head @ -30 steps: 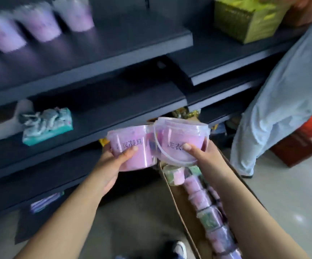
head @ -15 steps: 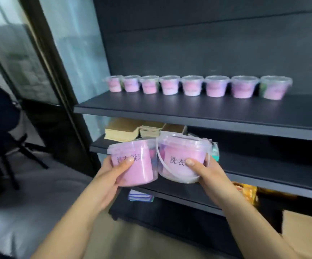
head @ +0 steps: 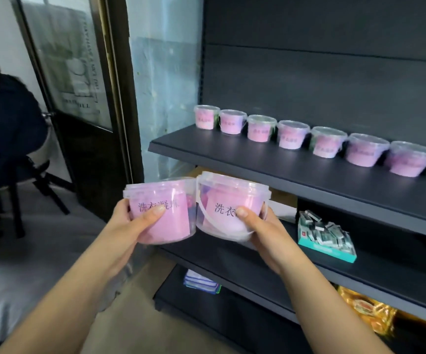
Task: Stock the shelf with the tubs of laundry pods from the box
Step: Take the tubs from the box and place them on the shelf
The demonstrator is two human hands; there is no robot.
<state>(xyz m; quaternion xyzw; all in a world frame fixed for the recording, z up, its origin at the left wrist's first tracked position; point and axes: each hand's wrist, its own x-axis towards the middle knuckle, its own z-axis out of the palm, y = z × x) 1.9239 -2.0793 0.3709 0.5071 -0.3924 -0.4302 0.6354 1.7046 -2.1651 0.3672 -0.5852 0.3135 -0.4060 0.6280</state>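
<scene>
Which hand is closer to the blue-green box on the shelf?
Right. The right hand with its tub is just left of the blue-green box; the left hand with the other tub is farther left.

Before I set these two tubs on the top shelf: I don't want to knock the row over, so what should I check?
1. Left hand grips the left pink clear-plastic tub: ok.
2. Right hand grips the right pink clear-plastic tub: ok.
3. Bare space on the dark shelf in front of the row of pink tubs: ok.
4. Row standing upright: ok.
5. Room at the row's right end: cannot tell, cut off.
</scene>
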